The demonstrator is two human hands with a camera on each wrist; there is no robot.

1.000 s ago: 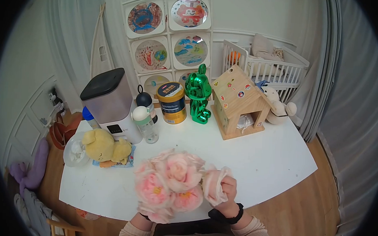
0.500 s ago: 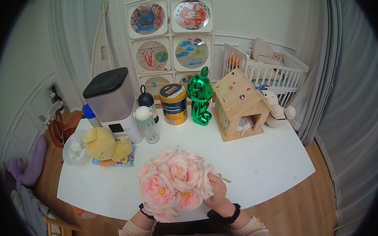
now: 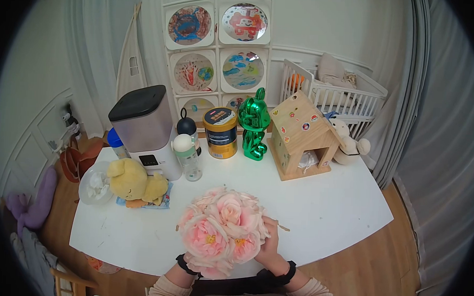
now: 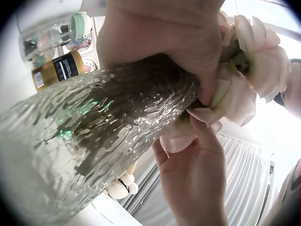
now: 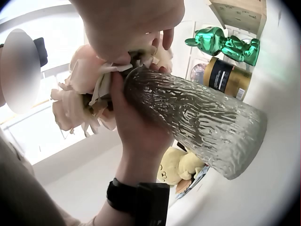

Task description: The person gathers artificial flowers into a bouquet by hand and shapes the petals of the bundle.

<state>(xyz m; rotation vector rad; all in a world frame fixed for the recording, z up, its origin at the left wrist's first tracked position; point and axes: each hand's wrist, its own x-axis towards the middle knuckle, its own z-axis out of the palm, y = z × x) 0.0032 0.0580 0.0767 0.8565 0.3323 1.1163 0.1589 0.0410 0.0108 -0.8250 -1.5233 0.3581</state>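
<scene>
Here, we grasp the clear vase [image 5: 207, 122] near its rim with our left hand [image 5: 143, 127]; pink flowers [image 3: 220, 229] crowd just above that grip. Our right hand [image 3: 270, 243] touches them, but we cannot tell whether it pinches any. A tub [image 3: 220, 138] stands beyond both hands.

Head view looks down; close wrist views share the vase [image 5: 202, 117].

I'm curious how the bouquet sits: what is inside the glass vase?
Through the rippled glass vase, dark, stem-like shapes show, leading toward the pink flowers. The ripples blur them, so I can't count single stems, and the left hand covers part of the glass.
</scene>
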